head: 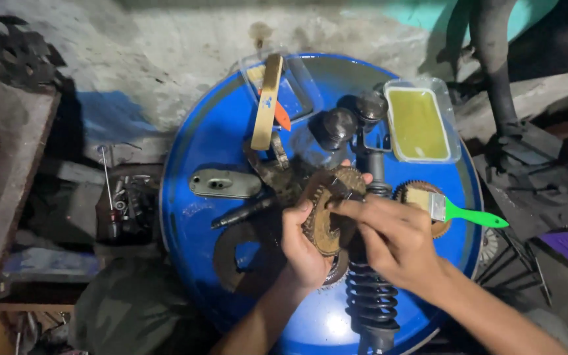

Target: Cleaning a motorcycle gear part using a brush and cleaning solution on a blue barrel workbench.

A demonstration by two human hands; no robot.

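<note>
Over blue drum (205,138), both hands (304,246) (396,240) gripping rusty sprocket (323,223).

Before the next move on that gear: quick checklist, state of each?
1. Left hand grips the rusty gear: ok.
2. Right hand fingertips on the gear's face: ok.
3. Gear held above the blue drum top, not resting on it: ok.
4. Green-handled brush lying within reach beside the right hand: ok.
5. Tray of yellow grease uncovered: ok.
6. Gear teeth condition: cannot tell, too dim.
</note>
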